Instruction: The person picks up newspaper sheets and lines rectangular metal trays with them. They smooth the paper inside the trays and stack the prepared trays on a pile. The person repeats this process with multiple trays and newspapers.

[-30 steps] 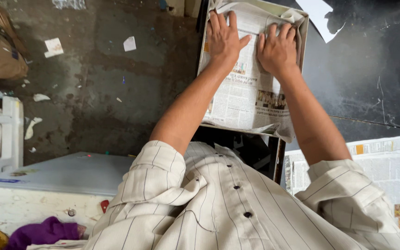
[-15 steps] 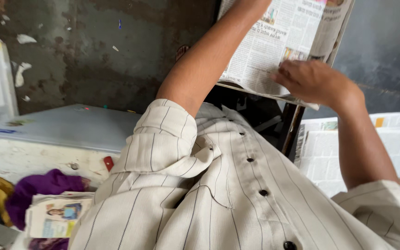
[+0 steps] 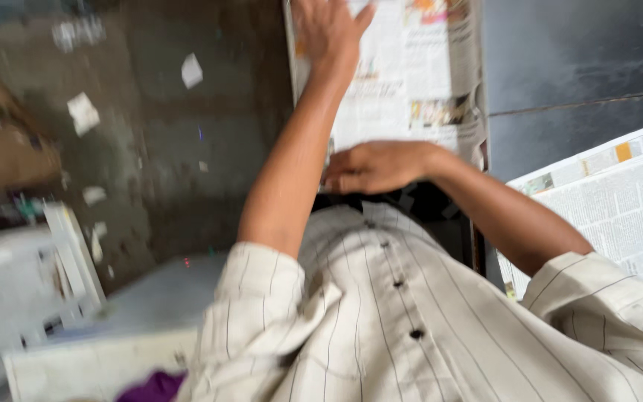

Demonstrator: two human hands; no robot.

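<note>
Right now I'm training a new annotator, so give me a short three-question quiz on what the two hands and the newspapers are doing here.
1. True or false: the left hand lies flat on the far part of the newspaper sheet.
2. Where is the right hand? A) on the near edge of the same sheet B) on the newspaper stack at the right C) on the floor
3. Fill in: scraps of ____ lie scattered on the dark floor at the left.

Key: 1 true; 2 A; 3 paper. The picture is blurred, so it does not show whether the right fingers pinch the edge or only press on it.
</note>
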